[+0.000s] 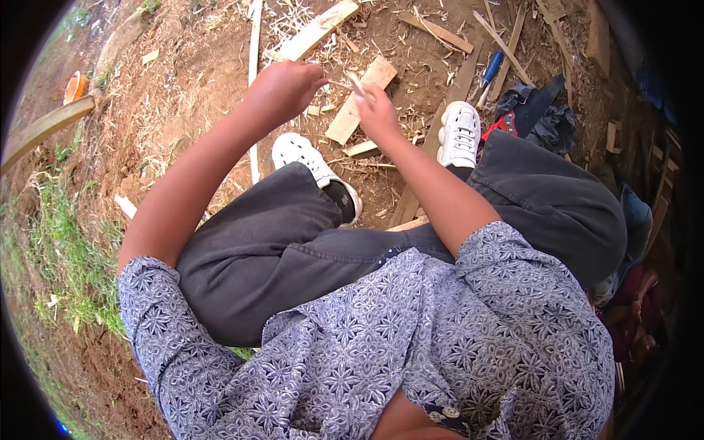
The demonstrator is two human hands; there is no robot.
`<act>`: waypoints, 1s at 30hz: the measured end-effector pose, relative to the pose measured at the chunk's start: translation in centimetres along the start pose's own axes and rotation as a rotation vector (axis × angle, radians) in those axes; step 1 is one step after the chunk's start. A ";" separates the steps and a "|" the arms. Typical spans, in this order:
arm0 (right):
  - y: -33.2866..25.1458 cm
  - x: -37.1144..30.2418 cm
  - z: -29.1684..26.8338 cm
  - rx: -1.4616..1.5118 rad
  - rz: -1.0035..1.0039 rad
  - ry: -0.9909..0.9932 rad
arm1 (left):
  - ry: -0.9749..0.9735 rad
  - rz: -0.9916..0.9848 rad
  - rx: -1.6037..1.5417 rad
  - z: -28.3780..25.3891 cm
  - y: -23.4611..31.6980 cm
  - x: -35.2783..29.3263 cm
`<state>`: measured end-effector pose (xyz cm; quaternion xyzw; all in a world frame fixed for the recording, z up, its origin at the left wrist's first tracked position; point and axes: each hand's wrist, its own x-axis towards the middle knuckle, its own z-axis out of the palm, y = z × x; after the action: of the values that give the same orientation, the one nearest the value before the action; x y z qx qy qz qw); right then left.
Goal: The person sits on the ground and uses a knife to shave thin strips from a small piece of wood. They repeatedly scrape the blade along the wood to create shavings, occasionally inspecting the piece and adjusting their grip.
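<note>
My left hand (284, 88) is closed in a fist above the dirt, with a thin pale sliver poking out toward the right. My right hand (378, 110) pinches a thin pale wooden strip (356, 83) between its fingers, close to the left hand. Both hands hover over a short flat wood offcut (359, 103) lying on the ground between my white shoes (308, 158) (459, 133). Whether the left hand grips the same strip is unclear.
Wood planks (315, 31), slats and shavings litter the brown soil. A blue-handled tool (490, 70) lies at the upper right near dark cloth (546, 117) and a red-handled tool (501, 125). Grass (70, 257) grows on the left.
</note>
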<state>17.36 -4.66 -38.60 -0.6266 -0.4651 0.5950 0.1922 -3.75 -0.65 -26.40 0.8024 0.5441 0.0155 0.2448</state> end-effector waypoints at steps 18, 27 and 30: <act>-2.0 -0.7 0.2 -0.034 -0.024 -0.057 | -0.032 -0.057 0.014 -0.4 0.2 -0.6; 1.0 0.0 1.0 0.035 -0.049 0.018 | -0.031 -0.036 0.008 -0.5 0.6 -0.2; 2.2 0.4 0.0 -0.147 -0.029 0.062 | -0.061 -0.069 0.018 -0.4 0.2 0.2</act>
<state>18.13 -5.43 -40.56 -0.6505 -0.5103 0.5366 0.1685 -3.59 -0.36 -26.04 0.7853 0.5639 -0.0223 0.2545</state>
